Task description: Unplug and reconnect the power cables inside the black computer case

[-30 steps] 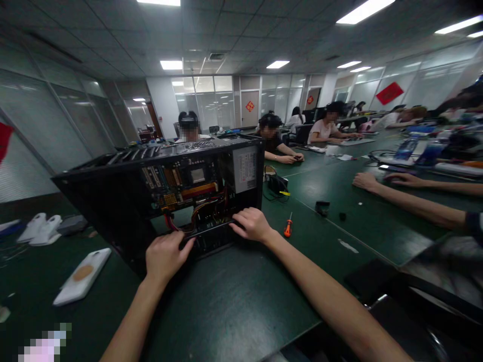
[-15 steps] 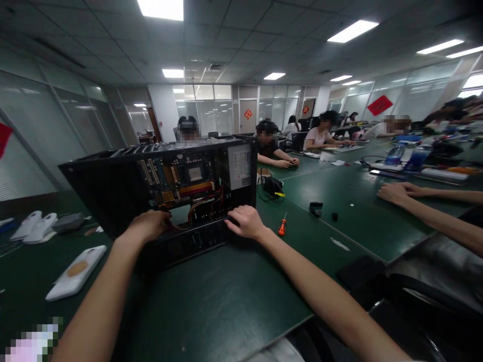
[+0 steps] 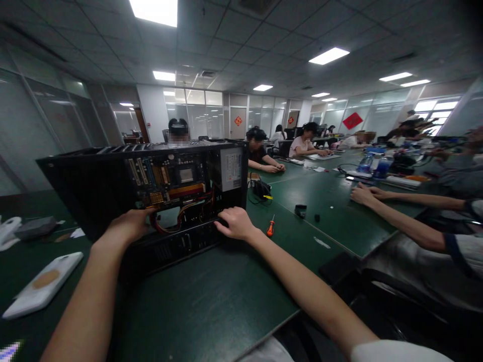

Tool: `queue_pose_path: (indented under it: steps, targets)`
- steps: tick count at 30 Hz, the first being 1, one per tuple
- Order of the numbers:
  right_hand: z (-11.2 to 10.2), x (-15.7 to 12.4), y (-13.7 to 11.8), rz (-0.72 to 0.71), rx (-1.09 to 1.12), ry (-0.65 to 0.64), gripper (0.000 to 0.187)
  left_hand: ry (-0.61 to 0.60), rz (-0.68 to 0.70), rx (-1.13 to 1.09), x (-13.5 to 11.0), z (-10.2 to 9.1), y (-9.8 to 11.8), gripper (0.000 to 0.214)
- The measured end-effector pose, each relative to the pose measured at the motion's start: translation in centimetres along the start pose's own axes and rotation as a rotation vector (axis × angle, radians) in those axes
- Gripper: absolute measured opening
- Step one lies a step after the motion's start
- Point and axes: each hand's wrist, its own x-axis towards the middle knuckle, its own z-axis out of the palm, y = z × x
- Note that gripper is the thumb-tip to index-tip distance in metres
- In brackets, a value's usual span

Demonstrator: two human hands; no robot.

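Observation:
A black computer case (image 3: 86,171) lies on its side on the green table, its open side facing me. Inside it show the motherboard (image 3: 151,183), a labelled power supply (image 3: 231,168) and a loop of red and dark cables (image 3: 169,229). My left hand (image 3: 126,226) is bent over the case's near edge at the left, its fingertips hidden inside beside the cables. On the same edge further right, my right hand (image 3: 237,221) grips the rim, thumb along the front and fingers curled over.
An orange screwdriver (image 3: 270,227) lies right of the case, near a black cable bundle (image 3: 260,190) and small black parts (image 3: 301,210). A white object with a tan disc (image 3: 45,281) is at the left. A co-worker's hands (image 3: 364,194) rest on the table at the right.
The view has turned slightly right. My left hand has shifted a little left along the edge, and more of the cable loop shows. My right hand keeps its place on the rim.

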Motion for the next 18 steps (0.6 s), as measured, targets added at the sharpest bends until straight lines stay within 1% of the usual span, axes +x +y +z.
queue_pose_path:
  steps: [2,3,5,6,8,10,12,13,15,16,17,18]
  targets:
    - [0.1,0.0,0.0,-0.004,0.002,0.0,0.033,-0.108,-0.073,0.052,0.5,0.6,0.2,0.051]
    - [0.1,0.0,0.0,-0.006,0.006,0.001,0.033,-0.138,-0.091,0.085,0.5,0.6,0.5,0.048]
    - [0.1,0.0,0.1,-0.006,0.013,-0.001,0.033,-0.141,-0.087,0.148,0.2,0.0,1.5,0.042]
    - [0.0,-0.1,0.2,-0.002,0.016,-0.006,0.033,-0.109,-0.08,0.185,-0.2,-0.5,2.1,0.04]
    - [-0.3,0.0,0.2,0.003,0.04,-0.016,0.031,-0.011,-0.058,0.249,-1.1,-1.9,3.1,0.039]
    - [-0.8,0.2,-0.2,-0.007,0.109,0.002,0.029,0.114,-0.013,0.285,-2.3,-3.3,4.0,0.038]
    - [-1.6,0.8,-1.2,-0.035,0.212,0.062,0.032,0.206,-0.018,0.298,-3.4,-4.5,5.0,0.037]
    - [-2.1,1.2,-1.9,-0.054,0.266,0.103,0.037,0.266,0.005,0.278,-3.9,-4.9,5.6,0.036]
    - [-3.3,2.3,-3.7,-0.084,0.365,0.174,0.05,0.443,0.09,0.183,-4.9,-5.6,7.0,0.033]
    - [-3.9,3.0,-4.7,-0.09,0.416,0.195,0.056,0.519,0.127,0.1,-5.4,-5.9,7.8,0.03]
    - [-4.6,3.8,-5.7,-0.089,0.471,0.199,0.06,0.566,0.168,0.008,-5.9,-6.2,8.6,0.03]
    - [-5.3,4.7,-6.7,-0.078,0.531,0.18,0.059,0.589,0.207,-0.087,-6.4,-6.5,9.4,0.033]
